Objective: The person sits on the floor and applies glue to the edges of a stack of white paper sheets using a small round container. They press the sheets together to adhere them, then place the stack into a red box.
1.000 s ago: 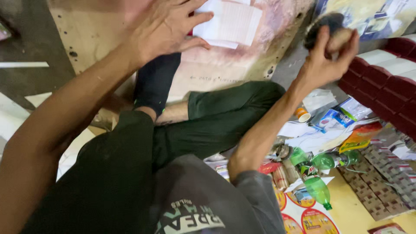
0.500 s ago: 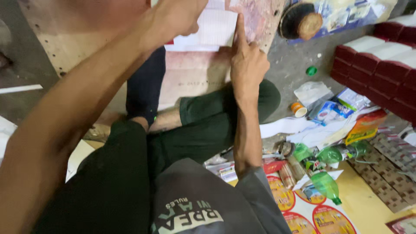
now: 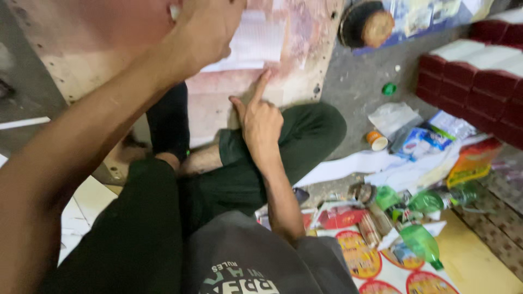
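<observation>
I sit cross-legged on the floor facing a stained wooden board. My left hand is raised at the top of the view and presses a white sheet of paper flat against the board. My right hand rests lower, just above my knee, with the other fingers curled and the index finger stretched up so its tip touches the board just below the paper's lower edge. Neither hand grips anything.
Green plastic bottles and printed round labels lie at my right. Loose papers and packets, an orange-rimmed cap and a green cap are scattered further right. Red boxes stand at the far right; a round brush-like thing is above.
My right hand came down from a round object at the upper right to the board and slid lower, now pointing under the paper. My left hand stayed on the sheet.
</observation>
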The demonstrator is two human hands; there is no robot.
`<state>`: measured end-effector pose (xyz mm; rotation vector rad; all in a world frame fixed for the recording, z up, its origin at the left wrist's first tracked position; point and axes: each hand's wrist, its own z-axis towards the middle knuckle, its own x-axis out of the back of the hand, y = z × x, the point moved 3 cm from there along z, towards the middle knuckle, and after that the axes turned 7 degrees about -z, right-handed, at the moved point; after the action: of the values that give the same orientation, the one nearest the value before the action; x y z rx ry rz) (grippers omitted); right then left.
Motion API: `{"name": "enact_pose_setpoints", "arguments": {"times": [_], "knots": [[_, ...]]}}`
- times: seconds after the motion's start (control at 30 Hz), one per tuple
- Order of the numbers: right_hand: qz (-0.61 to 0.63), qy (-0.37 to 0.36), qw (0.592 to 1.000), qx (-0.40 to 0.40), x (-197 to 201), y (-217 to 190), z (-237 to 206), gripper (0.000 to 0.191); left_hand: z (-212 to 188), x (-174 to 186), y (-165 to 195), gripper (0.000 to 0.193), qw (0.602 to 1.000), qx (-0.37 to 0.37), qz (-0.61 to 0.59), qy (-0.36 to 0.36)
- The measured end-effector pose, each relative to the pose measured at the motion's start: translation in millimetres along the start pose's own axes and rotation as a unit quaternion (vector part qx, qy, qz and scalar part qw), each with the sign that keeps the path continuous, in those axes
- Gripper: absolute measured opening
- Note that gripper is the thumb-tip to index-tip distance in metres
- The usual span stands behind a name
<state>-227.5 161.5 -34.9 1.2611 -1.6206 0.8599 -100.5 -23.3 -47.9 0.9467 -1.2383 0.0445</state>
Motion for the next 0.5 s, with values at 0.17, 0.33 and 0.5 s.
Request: {"name": "enact_pose_setpoints", "arguments": {"times": [0.17,0.33,0.5], "knots": [[0.427,0.164,0.888,-0.055,14,6,11,0.056,-34,29,-9,0.057,0.979,0.092,-0.171,-0.068],[0.774,-0.094,0.626,-0.004,4,-17,30,0.037,-81,45,-15,0.053,0.849,0.302,-0.388,-0.191],[0.820,-0.116,0.558,-0.053,-5,-35,37,0.024,-132,35,-8,0.066,0.470,0.414,-0.777,0.058]]}}
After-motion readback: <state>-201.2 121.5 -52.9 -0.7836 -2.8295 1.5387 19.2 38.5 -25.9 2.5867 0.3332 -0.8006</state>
